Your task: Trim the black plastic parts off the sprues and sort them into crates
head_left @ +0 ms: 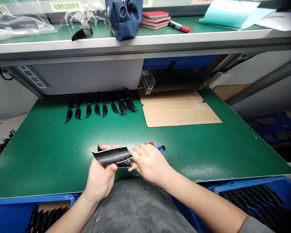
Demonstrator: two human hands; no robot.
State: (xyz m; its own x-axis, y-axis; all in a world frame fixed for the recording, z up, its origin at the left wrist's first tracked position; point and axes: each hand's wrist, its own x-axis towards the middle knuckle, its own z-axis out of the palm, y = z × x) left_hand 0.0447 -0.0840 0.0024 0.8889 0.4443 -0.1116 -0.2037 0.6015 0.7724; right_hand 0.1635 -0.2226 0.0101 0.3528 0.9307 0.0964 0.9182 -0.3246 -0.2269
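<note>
My left hand (100,176) grips a curved black plastic part (113,156) with thin light edges, held just above the near edge of the green mat (50,152). My right hand (149,163) pinches the part's right end, fingers closed. A small tool with red and blue ends (157,147) pokes out behind the right hand's knuckles; whether the hand holds it I cannot tell.
A row of several black curved parts (100,108) lies at the back of the mat. A flat cardboard sheet (177,108) lies to the right of them. Blue bins with black parts stand at the lower left (48,215) and lower right (257,199). A shelf above carries a blue pouch (123,19), notebooks and a marker.
</note>
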